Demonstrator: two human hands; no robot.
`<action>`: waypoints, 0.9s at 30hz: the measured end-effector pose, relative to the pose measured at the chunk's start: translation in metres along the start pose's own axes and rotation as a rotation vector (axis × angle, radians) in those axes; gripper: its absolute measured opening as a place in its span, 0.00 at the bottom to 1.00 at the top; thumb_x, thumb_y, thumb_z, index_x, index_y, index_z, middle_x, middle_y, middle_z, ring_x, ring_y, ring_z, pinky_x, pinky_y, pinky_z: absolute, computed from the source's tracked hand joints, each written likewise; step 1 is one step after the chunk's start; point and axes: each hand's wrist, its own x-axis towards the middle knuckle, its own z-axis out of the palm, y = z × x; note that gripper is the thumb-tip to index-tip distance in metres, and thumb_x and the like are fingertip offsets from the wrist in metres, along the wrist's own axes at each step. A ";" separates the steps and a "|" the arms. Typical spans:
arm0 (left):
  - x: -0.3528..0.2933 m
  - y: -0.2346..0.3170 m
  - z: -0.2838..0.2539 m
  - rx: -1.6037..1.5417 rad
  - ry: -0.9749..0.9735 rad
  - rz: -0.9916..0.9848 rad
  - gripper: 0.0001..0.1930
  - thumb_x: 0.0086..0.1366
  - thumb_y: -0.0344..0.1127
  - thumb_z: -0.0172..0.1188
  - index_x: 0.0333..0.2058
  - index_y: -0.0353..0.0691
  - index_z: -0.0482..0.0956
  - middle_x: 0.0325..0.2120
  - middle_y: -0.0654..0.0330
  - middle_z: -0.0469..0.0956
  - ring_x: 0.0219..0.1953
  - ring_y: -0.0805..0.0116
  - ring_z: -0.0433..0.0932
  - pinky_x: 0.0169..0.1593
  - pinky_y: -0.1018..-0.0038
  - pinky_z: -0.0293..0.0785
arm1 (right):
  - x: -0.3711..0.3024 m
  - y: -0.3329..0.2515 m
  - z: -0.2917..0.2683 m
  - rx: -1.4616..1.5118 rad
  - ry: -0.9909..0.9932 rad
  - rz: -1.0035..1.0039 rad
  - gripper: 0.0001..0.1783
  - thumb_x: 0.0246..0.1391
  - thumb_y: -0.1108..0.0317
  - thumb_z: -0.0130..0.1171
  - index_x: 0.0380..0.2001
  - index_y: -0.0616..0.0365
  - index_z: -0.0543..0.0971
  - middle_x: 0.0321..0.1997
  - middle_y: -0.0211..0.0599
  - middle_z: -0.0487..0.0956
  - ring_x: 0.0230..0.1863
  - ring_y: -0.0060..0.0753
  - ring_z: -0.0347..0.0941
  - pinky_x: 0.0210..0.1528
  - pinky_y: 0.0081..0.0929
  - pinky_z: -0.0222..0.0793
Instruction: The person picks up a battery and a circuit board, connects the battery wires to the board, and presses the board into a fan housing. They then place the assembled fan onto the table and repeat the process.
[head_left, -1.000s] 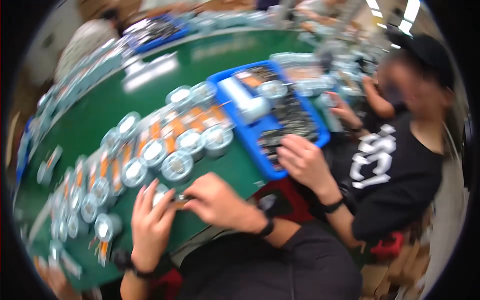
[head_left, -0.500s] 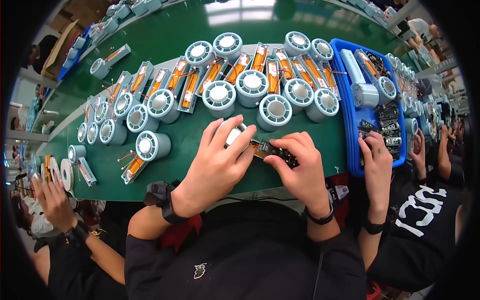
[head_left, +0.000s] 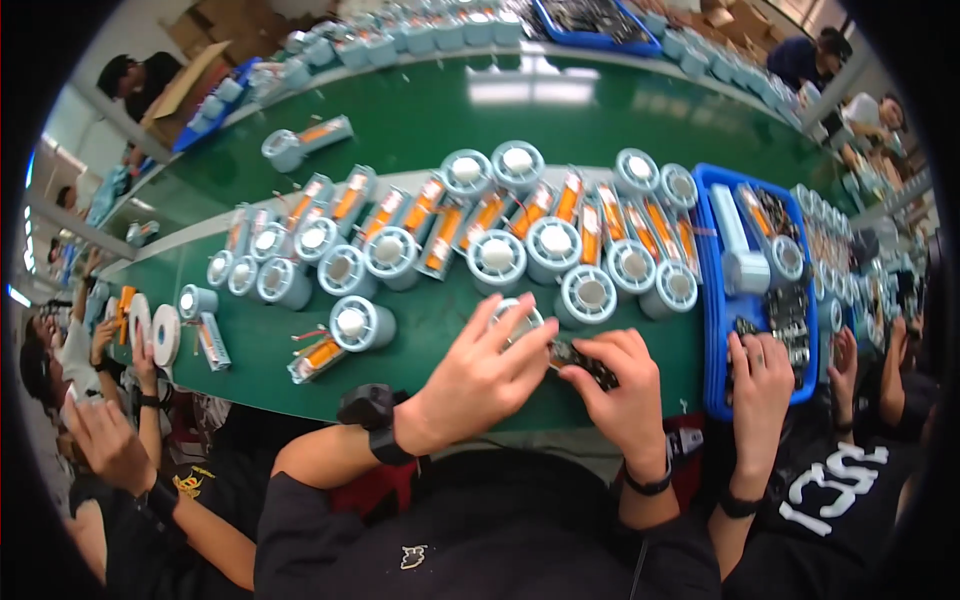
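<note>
My left hand (head_left: 482, 385) is closed over a light-blue handheld fan unit (head_left: 514, 318), its round silver centre showing between my fingers. Held at the unit's right side, between the thumb and fingers of my right hand (head_left: 628, 388), is a dark circuit board (head_left: 598, 371) with small parts on it. The two pieces are close together above the green table, and my fingers hide whether they touch. Just beyond my hands stands another round fan unit (head_left: 588, 296). To the left, a fan unit (head_left: 352, 323) lies with its orange battery and loose wires exposed.
Several fan units with open handles and orange batteries (head_left: 440, 240) spread in rows across the green table (head_left: 620, 110). At right, a co-worker's hand (head_left: 762, 365) reaches into stacked blue trays (head_left: 712, 385) of circuit boards. White rolls (head_left: 165, 335) stand left, near another person's hand (head_left: 112, 440).
The view has tilted upward, so the table appears lower and more of its far side shows. Both my hands still hold the fan unit and board close together.
</note>
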 end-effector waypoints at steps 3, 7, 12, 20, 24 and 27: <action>-0.010 -0.003 0.005 -0.155 0.106 0.036 0.09 0.55 0.30 0.65 0.35 0.35 0.83 0.54 0.51 0.78 0.59 0.43 0.78 0.61 0.41 0.74 | -0.004 -0.003 0.004 -0.038 -0.033 0.001 0.18 0.41 0.75 0.77 0.39 0.61 0.86 0.36 0.40 0.81 0.40 0.44 0.76 0.40 0.34 0.74; -0.013 0.004 0.004 -0.138 0.129 0.021 0.08 0.55 0.30 0.66 0.34 0.36 0.83 0.55 0.50 0.78 0.59 0.43 0.78 0.62 0.41 0.74 | 0.006 -0.007 0.003 0.010 -0.127 -0.002 0.19 0.41 0.75 0.77 0.41 0.62 0.86 0.36 0.40 0.82 0.38 0.43 0.75 0.42 0.34 0.75; -0.009 -0.006 0.008 -0.186 0.131 0.037 0.07 0.56 0.29 0.66 0.33 0.35 0.83 0.57 0.49 0.78 0.60 0.43 0.77 0.62 0.41 0.73 | 0.002 0.000 -0.008 -0.081 -0.231 -0.010 0.19 0.47 0.79 0.71 0.46 0.63 0.86 0.45 0.45 0.84 0.45 0.47 0.78 0.51 0.32 0.76; -0.005 -0.008 -0.002 -0.188 0.058 0.029 0.06 0.53 0.29 0.65 0.27 0.34 0.79 0.59 0.49 0.76 0.62 0.42 0.75 0.62 0.42 0.73 | 0.007 0.018 -0.012 0.512 -0.373 0.320 0.24 0.55 0.88 0.53 0.55 0.66 0.82 0.61 0.52 0.81 0.65 0.44 0.76 0.65 0.29 0.70; 0.006 -0.008 -0.020 -0.148 -0.084 0.046 0.06 0.53 0.30 0.65 0.29 0.35 0.78 0.54 0.51 0.79 0.62 0.41 0.74 0.59 0.46 0.76 | -0.006 0.018 -0.003 0.532 -0.294 0.343 0.23 0.57 0.85 0.54 0.56 0.68 0.80 0.59 0.52 0.82 0.62 0.40 0.77 0.63 0.31 0.71; 0.019 -0.004 -0.041 -0.127 -0.210 0.083 0.07 0.52 0.31 0.64 0.27 0.36 0.77 0.49 0.53 0.80 0.60 0.41 0.75 0.56 0.48 0.78 | -0.034 0.026 0.014 0.714 0.137 0.176 0.22 0.69 0.59 0.55 0.54 0.68 0.82 0.54 0.56 0.83 0.56 0.47 0.81 0.61 0.41 0.74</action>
